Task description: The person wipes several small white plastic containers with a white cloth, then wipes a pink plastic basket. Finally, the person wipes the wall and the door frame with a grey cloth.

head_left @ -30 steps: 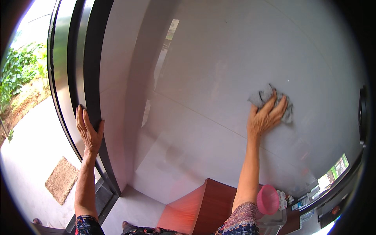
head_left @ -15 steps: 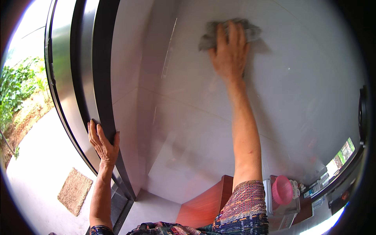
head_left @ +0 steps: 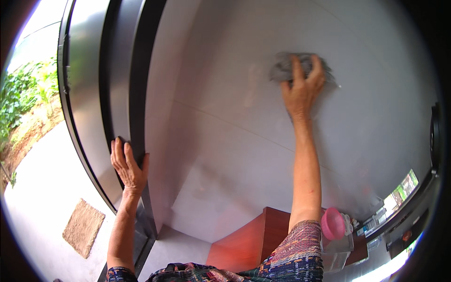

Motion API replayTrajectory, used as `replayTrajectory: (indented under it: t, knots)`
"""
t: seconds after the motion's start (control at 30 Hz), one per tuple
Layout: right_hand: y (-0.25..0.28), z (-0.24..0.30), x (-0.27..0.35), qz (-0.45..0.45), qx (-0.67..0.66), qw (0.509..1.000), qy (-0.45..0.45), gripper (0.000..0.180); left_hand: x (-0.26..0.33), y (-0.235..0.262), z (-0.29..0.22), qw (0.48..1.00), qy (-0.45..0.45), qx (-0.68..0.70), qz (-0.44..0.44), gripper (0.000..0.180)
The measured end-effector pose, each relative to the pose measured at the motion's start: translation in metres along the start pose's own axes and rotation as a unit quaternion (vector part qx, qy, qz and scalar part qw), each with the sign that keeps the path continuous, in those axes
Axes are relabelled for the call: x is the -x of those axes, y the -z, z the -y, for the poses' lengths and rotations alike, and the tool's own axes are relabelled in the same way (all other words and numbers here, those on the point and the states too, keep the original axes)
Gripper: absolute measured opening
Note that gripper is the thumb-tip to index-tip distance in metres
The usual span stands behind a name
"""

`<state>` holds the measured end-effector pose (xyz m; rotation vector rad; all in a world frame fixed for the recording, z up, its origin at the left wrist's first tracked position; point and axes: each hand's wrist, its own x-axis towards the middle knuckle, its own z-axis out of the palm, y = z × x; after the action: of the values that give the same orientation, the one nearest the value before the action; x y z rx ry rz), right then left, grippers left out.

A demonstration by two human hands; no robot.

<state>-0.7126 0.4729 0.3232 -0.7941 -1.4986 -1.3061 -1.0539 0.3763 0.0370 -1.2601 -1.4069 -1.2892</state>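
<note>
My right hand [head_left: 304,91] is raised high, pressing a crumpled grey cloth [head_left: 283,68] against a large, glossy, light-grey tiled wall [head_left: 235,155]. Its fingers are bent over the cloth, which is smeared by motion. Lower and to the left, my left hand [head_left: 129,167] rests on the dark metal door frame [head_left: 123,94], fingers stretched up along it and thumb apart. Nothing is held in that hand.
Left of the frame is a bright outdoor floor with a brown mat [head_left: 83,228] and green plants [head_left: 28,91]. Below the wall stands a reddish-brown wooden cabinet [head_left: 239,242]. A pink basin [head_left: 333,223] sits on a clear plastic box [head_left: 336,261] at the lower right.
My right hand and the cloth have moved right and down across the wall. My left hand stays on the frame while the whole view has shifted slightly.
</note>
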Motion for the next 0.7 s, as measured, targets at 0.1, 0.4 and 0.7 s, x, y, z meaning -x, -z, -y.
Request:
replayTrajectory:
  t: [0.1,0.4,0.7]
  knots:
    - [-0.009,0.012,-0.016,-0.033,0.11,0.991,-0.062,0.052,-0.001,-0.003,-0.006,0.999,-0.001,0.036,-0.003,0.082]
    - [-0.081,0.121,-0.024,-0.154,-0.124,0.979,-0.045,0.054,0.001,-0.005,-0.005,0.999,-0.013,0.032,0.006,0.087]
    - [-0.106,0.281,-0.005,-0.129,-0.505,0.811,-0.267,0.054,0.0,-0.006,-0.004,0.999,-0.015,0.038,0.008,0.094]
